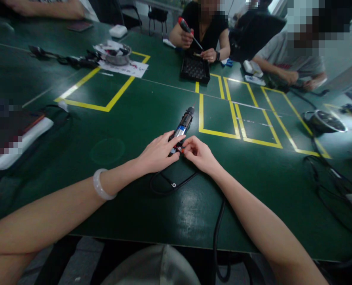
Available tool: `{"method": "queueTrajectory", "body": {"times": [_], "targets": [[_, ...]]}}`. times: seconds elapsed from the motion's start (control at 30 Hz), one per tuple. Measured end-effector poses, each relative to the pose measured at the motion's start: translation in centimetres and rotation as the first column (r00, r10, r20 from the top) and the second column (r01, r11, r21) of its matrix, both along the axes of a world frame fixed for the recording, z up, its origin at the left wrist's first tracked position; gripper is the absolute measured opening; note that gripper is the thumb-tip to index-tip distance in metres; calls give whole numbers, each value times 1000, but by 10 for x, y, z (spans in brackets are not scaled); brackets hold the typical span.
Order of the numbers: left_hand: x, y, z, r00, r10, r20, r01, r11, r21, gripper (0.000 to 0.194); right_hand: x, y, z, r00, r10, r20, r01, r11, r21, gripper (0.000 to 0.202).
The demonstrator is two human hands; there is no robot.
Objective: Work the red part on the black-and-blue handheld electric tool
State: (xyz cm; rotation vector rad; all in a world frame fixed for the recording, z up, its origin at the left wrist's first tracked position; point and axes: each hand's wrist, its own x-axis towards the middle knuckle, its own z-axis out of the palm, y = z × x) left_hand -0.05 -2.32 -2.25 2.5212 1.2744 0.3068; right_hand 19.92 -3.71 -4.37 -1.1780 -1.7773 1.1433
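A slim electric screwdriver (188,117) lies on the green table, pointing away from me, with a dark front, a blue and silver middle and inner parts bare at its near end. My left hand (160,149) is laid over its rear half, thumb and fingers closed around the body. At that near end, my right hand (198,152) is pinched beside a small orange part (182,150); its fingertips hide what they grip. A black cable (219,225) runs from there and hangs over the table's front edge. A ring terminal (174,185) shows on a loop of thin black wire.
Across the table, a person holds a red and black screwdriver (184,24) above a black tray (195,68). A metal bowl (120,59) stands on paper at the back left. Yellow tape (220,134) marks rectangles. Cables and a metal dish (327,120) lie at right.
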Motion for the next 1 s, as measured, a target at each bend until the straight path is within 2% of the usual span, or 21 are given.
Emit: {"method": "queueTrajectory", "body": {"times": [0.3,0.7,1.0], "targets": [[1,-2,0,1000,9,2,-9,1000,9,60,1,2,-1,1000,-12,10,12,999,47,6],[0,16,-5,1000,5,10,-5,999,40,55,4,5,-6,999,-32,1,32,998,45,10],[2,19,-6,999,23,49,-24,999,25,51,5,7,-6,1000,-11,-12,11,999,42,10]]}}
